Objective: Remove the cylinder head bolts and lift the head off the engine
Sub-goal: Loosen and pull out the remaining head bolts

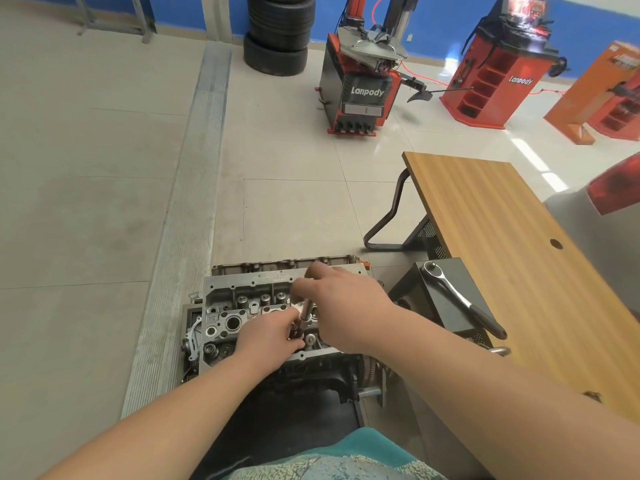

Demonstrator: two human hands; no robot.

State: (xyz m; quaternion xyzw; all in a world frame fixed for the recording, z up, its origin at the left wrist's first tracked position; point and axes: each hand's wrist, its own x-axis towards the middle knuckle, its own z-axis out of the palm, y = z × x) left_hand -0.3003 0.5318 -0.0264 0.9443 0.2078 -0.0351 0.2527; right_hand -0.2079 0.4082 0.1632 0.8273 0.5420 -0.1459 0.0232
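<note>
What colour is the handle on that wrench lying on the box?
Black, on a silver ratchet wrench; head view shows it.

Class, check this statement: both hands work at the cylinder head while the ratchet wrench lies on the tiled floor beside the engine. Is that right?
Not quite. The head view shows the ratchet wrench lying on the dark box beside the wooden table, not on the floor. Both hands, left and right, do work at the cylinder head.

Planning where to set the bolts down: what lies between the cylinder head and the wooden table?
In the head view, a dark metal stand sits between the cylinder head and the wooden table, with a ratchet wrench lying on top.
</note>
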